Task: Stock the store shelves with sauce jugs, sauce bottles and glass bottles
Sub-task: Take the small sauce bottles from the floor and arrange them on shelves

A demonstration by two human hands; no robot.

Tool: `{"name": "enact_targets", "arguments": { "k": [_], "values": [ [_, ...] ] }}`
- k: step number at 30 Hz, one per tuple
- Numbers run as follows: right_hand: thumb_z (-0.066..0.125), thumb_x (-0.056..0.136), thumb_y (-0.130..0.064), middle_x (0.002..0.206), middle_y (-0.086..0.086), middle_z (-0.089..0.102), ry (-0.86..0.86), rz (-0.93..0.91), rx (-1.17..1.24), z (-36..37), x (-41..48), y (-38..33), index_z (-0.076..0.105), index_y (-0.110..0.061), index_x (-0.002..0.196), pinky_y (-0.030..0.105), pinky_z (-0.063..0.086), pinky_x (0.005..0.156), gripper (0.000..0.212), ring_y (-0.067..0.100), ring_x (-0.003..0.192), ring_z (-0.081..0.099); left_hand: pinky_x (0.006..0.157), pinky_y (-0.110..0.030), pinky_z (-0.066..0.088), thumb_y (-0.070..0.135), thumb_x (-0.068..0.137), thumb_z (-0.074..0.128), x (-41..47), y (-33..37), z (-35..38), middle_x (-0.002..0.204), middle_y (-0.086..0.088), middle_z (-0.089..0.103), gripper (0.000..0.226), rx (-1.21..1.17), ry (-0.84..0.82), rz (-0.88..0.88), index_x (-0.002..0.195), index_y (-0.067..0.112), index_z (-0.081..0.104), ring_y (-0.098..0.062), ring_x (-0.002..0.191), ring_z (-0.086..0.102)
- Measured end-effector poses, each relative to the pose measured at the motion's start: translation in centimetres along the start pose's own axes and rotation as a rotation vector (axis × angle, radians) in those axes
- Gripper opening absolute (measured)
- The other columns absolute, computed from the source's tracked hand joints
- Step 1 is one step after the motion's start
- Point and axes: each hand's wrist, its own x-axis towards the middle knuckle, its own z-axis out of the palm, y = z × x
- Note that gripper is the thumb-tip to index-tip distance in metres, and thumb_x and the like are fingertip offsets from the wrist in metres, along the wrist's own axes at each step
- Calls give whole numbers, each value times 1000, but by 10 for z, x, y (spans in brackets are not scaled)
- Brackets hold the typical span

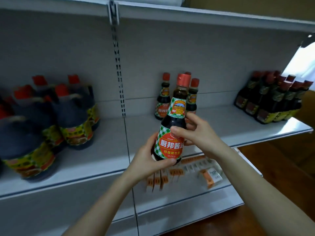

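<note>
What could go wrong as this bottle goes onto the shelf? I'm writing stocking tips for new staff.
1. The held sauce bottle sits in front of three upright bottles; pushed in carelessly, it might topple them.
2. The left hand cups the base and the right hand pinches the shoulder; releasing one early could let the bottle tip.
3. If it drops, it may strike the small boxes on the lower shelf.
</note>
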Motion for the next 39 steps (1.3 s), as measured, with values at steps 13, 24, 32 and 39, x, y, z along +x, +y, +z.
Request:
{"name": "enact_targets", "arguments": {
  "k": [13,24,32,39],
  "values": [
    [73,76,-15,122,1,59,15,-54,-177,-28,124,71,50,-15,126,40,46,99,55,18,114,56,111,-57,6,93,40,5,62,-83,4,156,-15,0,132,1125,-241,-206,147,16,7,-30,144,-1],
    [70,79,-18,129,3,56,-114,-128,-193,-45,162,112,46,-12,131,47,42,104,57,17,120,52,115,-48,1,87,59,33,60,-86,8,157,-10,1,114,1160,-174,-244,148,19,9,-24,145,-4],
    [76,73,-33,138,-1,49,-43,-70,-143,-44,161,135,37,-17,138,43,40,106,78,14,126,47,115,-48,4,90,54,31,60,-88,9,157,-10,9,118,1141,-105,-208,147,19,18,-25,145,3],
    [75,75,-22,123,9,60,101,45,-287,-29,148,168,50,-6,124,23,40,82,58,24,113,56,116,-44,0,87,53,31,61,-89,10,158,-5,1,116,1145,-118,-254,148,23,11,-21,145,-3]
  ]
}}
